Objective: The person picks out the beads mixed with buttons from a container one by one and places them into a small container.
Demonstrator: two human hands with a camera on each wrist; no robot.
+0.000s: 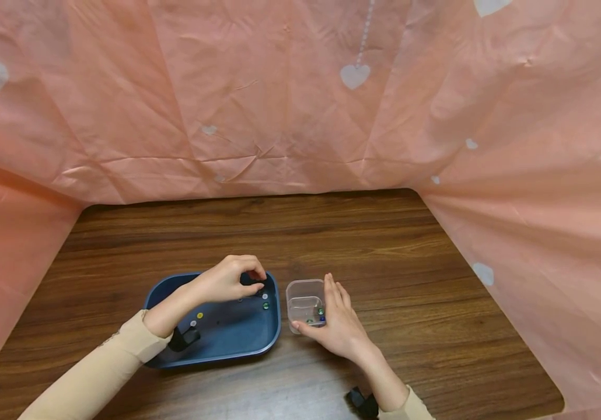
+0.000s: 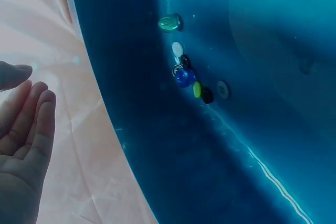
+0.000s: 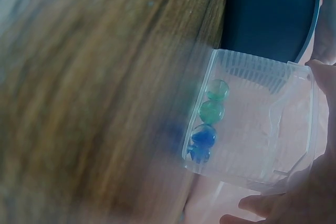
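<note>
My left hand is over the back right of a blue tray, fingers bent, with a gap to the thumb and nothing visible between them. Below it in the tray lie a green marble and a white button. In the left wrist view a blue marble sits among several buttons, one of them yellow-green. My right hand holds a clear plastic container between thumb and fingers. Inside it are green marbles and blue marbles.
The tray and container stand side by side on a wood-grain table. A yellow button lies in the tray near the left wrist. Pink cloth with white hearts hangs behind the table and along both sides.
</note>
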